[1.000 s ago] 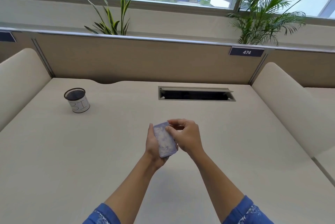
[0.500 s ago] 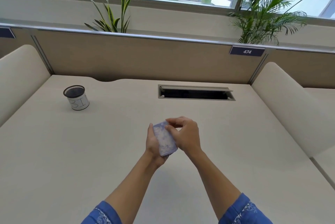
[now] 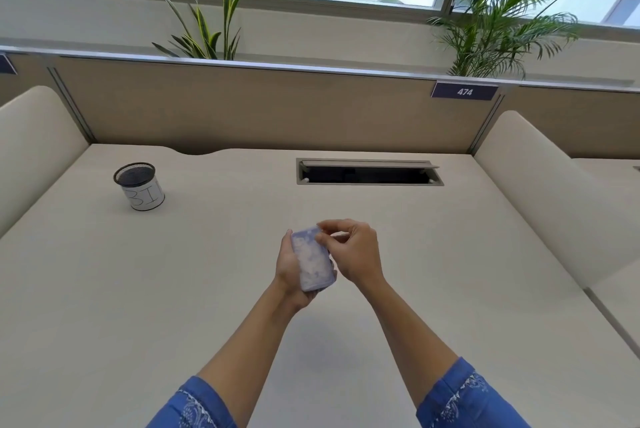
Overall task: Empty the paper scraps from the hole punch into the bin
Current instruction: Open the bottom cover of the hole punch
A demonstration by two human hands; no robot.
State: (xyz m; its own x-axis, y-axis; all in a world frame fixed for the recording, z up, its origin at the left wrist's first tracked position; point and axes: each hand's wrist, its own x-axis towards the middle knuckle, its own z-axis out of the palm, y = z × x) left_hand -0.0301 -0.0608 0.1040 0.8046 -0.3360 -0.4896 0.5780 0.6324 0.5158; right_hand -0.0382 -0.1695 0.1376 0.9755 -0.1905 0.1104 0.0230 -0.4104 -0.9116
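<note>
I hold a small bluish hole punch [image 3: 313,261] above the middle of the beige desk [image 3: 450,271], its pale underside turned up towards me. My left hand [image 3: 289,266] grips it from the left and beneath. My right hand [image 3: 353,254] pinches its far upper edge with thumb and fingertips. White paper scraps show through the translucent base cover. The bin [image 3: 140,186], a small black mesh cup wrapped in white paper with letters on it, stands at the far left of the desk, well apart from both hands.
A rectangular cable opening [image 3: 369,173] with a raised flap lies in the desk beyond my hands. Padded beige dividers [image 3: 540,192] flank the desk left and right. A partition with a "474" label [image 3: 464,91] closes the back, with two plants behind it.
My hands and the hole punch have stayed almost in place. My right fingers have shifted slightly along the punch's upper edge. The camera tilted a little.
</note>
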